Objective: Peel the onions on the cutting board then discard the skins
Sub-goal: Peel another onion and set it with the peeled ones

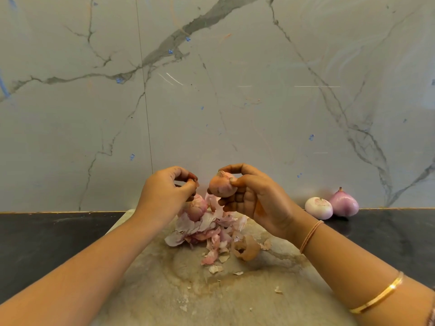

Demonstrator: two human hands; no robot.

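Head view of onion peeling over a worn beige cutting board (164, 290) lying on a black countertop (47, 236) against a grey-veined marble wall (211, 90). The right hand (254, 201), raised above the board, grips a small round onion with brownish-pink skin (222, 185), thumb and curled fingers clamped around it. The left hand (164, 191) hovers just beside the onion, its fingers curled and thumb pressed to the fingertips; whether a scrap of skin lies between them cannot be told. Beneath the hands, a heap of loose pink and white onion skins (204, 229) lies on the board's far half, with a pale pink bulb (196, 209) resting in it and a cupped brown skin shell (246, 249) at its near right edge. Two peeled onions stand touching on the countertop at right, well apart from the board: a pale round one (319, 208) and a purple pointed one (344, 203)
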